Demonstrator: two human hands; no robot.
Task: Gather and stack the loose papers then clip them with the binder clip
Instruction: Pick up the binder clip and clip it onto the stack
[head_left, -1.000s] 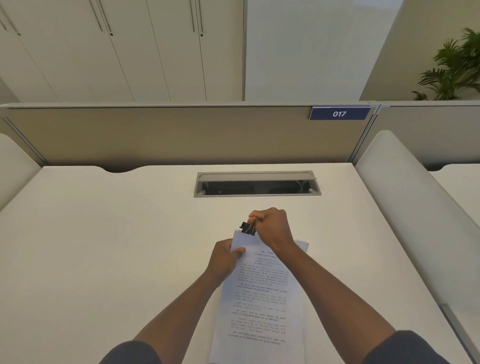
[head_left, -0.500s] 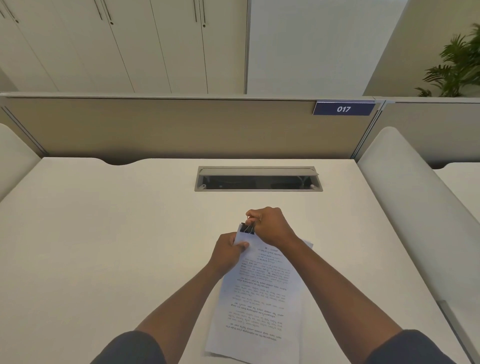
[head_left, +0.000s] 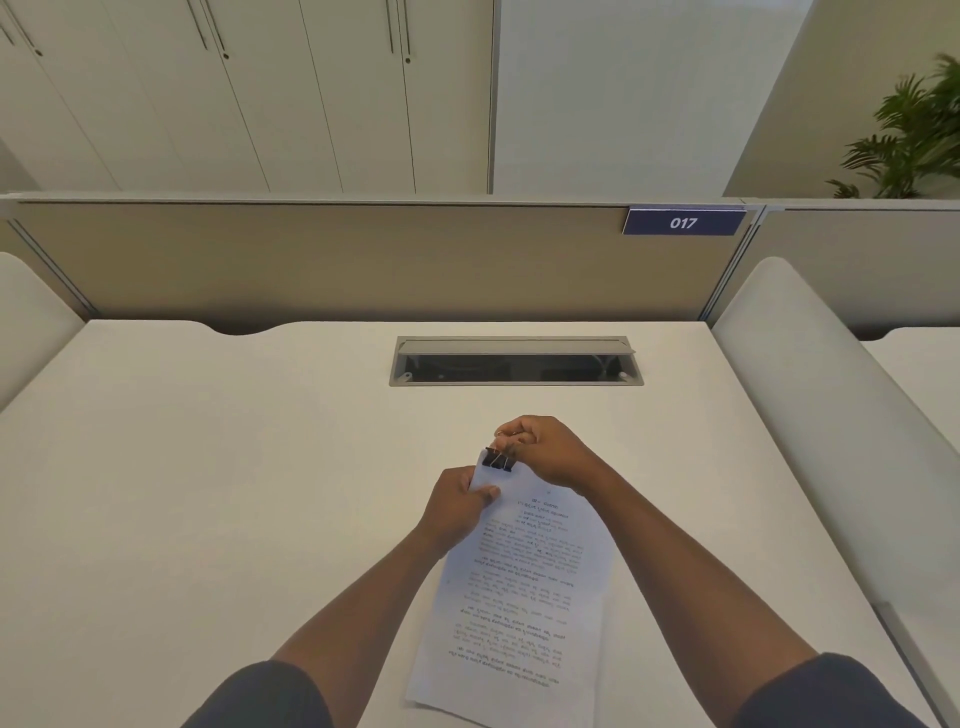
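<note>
A stack of printed white papers (head_left: 519, 587) lies on the white desk (head_left: 208, 493), running from the near edge toward the middle. A black binder clip (head_left: 497, 460) sits on the stack's far left corner, its wire handles raised. My right hand (head_left: 545, 452) pinches those wire handles from behind the corner. My left hand (head_left: 457, 506) grips the left edge of the stack just below the clip, thumb on top of the sheet.
A grey cable tray opening (head_left: 514, 361) is set into the desk beyond my hands. A beige partition (head_left: 337, 260) with a "017" label (head_left: 683, 222) closes the back. White padded dividers (head_left: 831, 415) flank the desk on both sides.
The clip now sits lower on the paper corner with its black body in full view. Both hands stay at the same corner; the view shifted slightly.
</note>
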